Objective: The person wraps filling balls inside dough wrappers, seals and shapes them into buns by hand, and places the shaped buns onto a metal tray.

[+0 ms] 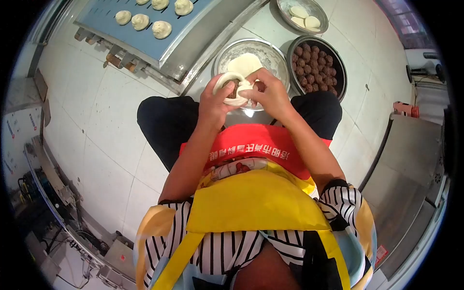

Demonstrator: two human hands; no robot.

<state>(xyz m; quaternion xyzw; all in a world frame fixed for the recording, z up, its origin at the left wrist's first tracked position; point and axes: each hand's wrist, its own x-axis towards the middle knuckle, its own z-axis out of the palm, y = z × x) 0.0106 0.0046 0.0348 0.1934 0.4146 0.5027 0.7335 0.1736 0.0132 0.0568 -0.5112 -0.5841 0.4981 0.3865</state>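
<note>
A filled dough bun (pixel 240 100) is between my two hands, its pale wrapper partly gathered around a dark brown filling (pixel 233 90). My left hand (pixel 212 101) cups it from the left, with the thumb pressed on the filling. On the right, my right hand (pixel 270 94) pinches the dough's edge between thumb and fingertips. Just beyond my hands, a flat dough wrapper (pixel 244 64) lies in a floury metal basin (pixel 274 54). To the right stands a dark-rimmed bowl (pixel 344 77) heaped with brown filling balls (pixel 313 67).
At the upper left, several shaped buns (pixel 161 29) sit on a blue slotted surface (pixel 104 10) with a metal frame. Another metal bowl (pixel 285 17) at the top holds flat dough rounds (pixel 304 17). Steel cabinets (pixel 406 159) stand at the right, and machinery (pixel 58 193) at the left.
</note>
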